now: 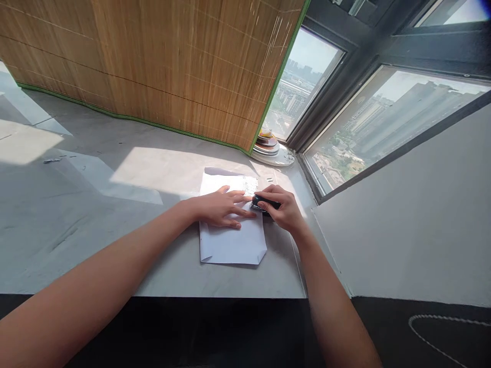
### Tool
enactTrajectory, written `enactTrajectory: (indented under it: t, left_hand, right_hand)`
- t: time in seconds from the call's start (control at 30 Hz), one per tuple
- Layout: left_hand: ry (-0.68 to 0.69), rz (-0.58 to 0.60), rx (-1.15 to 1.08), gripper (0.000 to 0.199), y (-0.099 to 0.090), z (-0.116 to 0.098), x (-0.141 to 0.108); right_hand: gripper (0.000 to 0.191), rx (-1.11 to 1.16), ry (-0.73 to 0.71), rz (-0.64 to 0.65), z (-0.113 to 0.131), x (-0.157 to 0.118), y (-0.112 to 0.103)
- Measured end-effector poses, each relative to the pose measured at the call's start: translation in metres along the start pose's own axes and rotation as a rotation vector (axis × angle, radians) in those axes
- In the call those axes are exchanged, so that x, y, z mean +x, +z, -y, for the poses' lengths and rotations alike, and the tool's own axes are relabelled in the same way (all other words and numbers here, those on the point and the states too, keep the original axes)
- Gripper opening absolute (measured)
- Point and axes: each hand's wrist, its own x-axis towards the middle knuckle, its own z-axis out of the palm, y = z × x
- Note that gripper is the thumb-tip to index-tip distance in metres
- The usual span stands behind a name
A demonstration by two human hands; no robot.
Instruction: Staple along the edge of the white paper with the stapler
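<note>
In the head view, the only readable-looking marks are a patch of small dark marks (250, 185) at the upper right of the white paper (232, 246), too fine to make out as handwriting or loose bits; a faint pale mark on the black stapler (267, 200) cannot be read either, and no brand is legible. The paper lies flat on the pale stone-look ledge (164, 278), near its front edge, with its two lower corners folded. The left hand (224, 208) is spread palm-down on the paper, fingers apart, fingertips close to the stapler's nose. The right hand (283, 207) is wrapped around the stapler, which sits at the paper's right edge. Small slivers (270, 180) lie just beyond it. Behind, a bamboo blind (153, 56) with green edging (134, 119) hangs across the ledge and partly covers a stack of plates (267, 148) in the window corner. The dark window frame (320, 108) and a white wall panel (414, 220) close in the right side, near the right forearm. Dark scraps (52, 160) lie far left, and a twisted cord (441, 318) loops at lower right.
</note>
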Motion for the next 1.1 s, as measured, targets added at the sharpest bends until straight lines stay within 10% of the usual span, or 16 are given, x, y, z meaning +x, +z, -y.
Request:
enactTrajectory:
  t: [0.63, 1.1]
  left_hand:
    - [0.034, 0.025, 0.122, 0.041, 0.002, 0.004, -0.003]
    - [-0.05, 0.178, 0.08, 0.065, -0.012, -0.002, -0.007]
  right_hand:
    - [0.02, -0.54, -0.067, 0.215, 0.008, 0.003, 0.018]
    - [0.034, -0.245, 0.143, 0.077, -0.041, -0.014, -0.042]
